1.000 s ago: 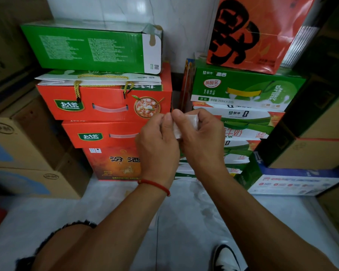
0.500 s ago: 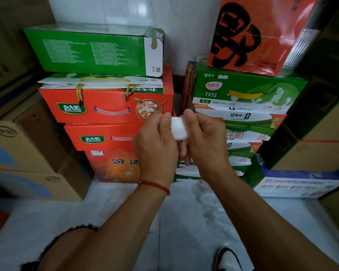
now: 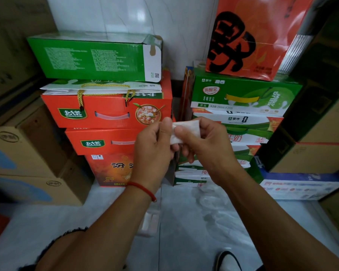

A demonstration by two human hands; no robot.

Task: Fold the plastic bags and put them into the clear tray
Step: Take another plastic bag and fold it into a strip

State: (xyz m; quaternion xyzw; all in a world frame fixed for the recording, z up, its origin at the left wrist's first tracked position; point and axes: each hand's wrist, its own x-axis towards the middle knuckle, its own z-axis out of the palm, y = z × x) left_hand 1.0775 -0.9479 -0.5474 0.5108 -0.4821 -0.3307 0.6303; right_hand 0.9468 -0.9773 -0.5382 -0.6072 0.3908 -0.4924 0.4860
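Note:
I hold a small white plastic bag [image 3: 187,127], folded into a compact packet, at chest height in front of the stacked boxes. My left hand [image 3: 155,147] pinches its left end between thumb and fingers. My right hand [image 3: 208,145] grips its right part, thumb pressed on the front. On the floor below my left forearm I see what looks like the clear tray [image 3: 158,210], its walls barely visible, with folded white bags [image 3: 150,223] inside. Loose clear plastic bags [image 3: 213,202] lie crumpled on the floor under my right forearm.
Red gift boxes [image 3: 110,112] with a green box [image 3: 94,57] on top are stacked left of centre. Green and white drink cartons [image 3: 243,96] and an orange box [image 3: 252,36] stand on the right. Brown cartons [image 3: 27,153] line the left side. My shoe [image 3: 226,261] shows at the bottom.
The packet has been turned and spread slightly wider between my hands. My right thumb now lies across its front, and my hands sit a little farther apart.

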